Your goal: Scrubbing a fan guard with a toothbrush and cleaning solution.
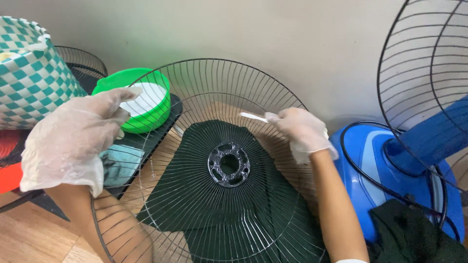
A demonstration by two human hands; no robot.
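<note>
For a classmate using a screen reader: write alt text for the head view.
Two gloved hands work on a round wire fan guard: the left hand grips its rim, the right hand holds a small white brush against the wires. A green bowl sits behind, a blue fan base alongside.
</note>
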